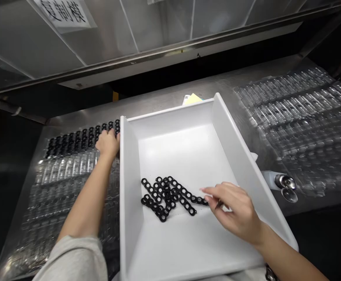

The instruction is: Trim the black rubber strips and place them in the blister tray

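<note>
At the left, my left hand [108, 143] is closed, its fingers bent down at a row of black ring strips [77, 138] in clear plastic trays. Its fingertips are hidden, so what they grip cannot be made out. My right hand [234, 210] is over the white bin [188, 242], thumb and fingers bent around the right end of a black ring strip [188, 194]. A dark bit shows between those fingers. Several more black ring strips [166, 195] lie in a tangled heap on the bin floor, left of my right hand.
Clear ribbed plastic trays [307, 117] cover the right of the metal table [225, 84]; more clear trays [65, 195] lie at left. A white bottle with a metal cap [284, 181] lies beside the bin. Yellow paper [193, 98] is behind it. A metal ledge [158, 54] overhangs the back.
</note>
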